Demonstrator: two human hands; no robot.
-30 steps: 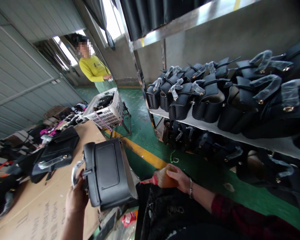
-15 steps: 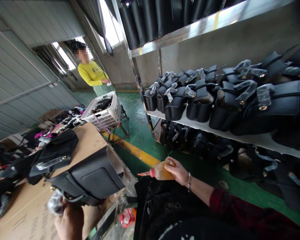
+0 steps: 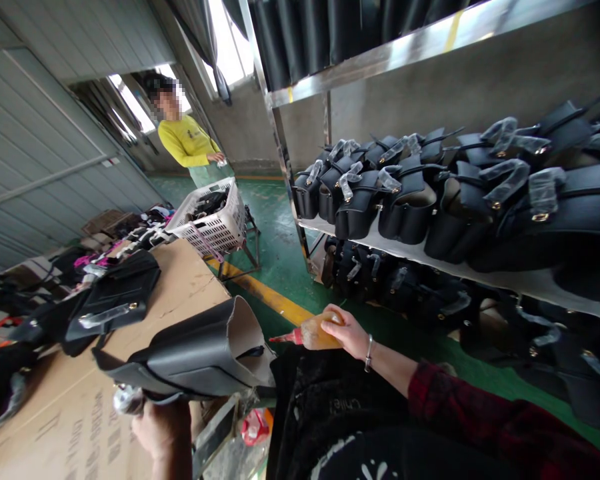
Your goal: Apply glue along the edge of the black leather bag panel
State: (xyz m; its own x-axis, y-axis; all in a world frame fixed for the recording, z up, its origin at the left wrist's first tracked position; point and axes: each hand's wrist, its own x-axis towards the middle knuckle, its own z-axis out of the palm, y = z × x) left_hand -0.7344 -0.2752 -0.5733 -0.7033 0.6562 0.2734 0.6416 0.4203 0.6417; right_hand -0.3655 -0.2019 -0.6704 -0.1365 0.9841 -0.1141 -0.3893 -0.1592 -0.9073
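My left hand (image 3: 163, 423) grips a black leather handbag (image 3: 195, 357) from below, near its plastic-wrapped handle (image 3: 125, 399). The bag lies tilted on its side above the cardboard-covered table (image 3: 80, 413), its open mouth turned toward my right. My right hand (image 3: 347, 331) holds an amber glue bottle (image 3: 313, 332) with a red nozzle that points left at the bag's opening, a short gap away. A bracelet sits on my right wrist, above a dark red plaid sleeve.
More black bags (image 3: 105, 300) lie farther back on the table. A metal rack (image 3: 430, 257) at right holds rows of black handbags on two shelves. A white basket (image 3: 213, 223) stands on a frame, and a person in a yellow top (image 3: 190, 143) stands behind it. The floor is green.
My left hand has turned the handbag from upright to lying on its side, with the opening now facing the bottle. My right hand with the bottle has stayed nearly still.
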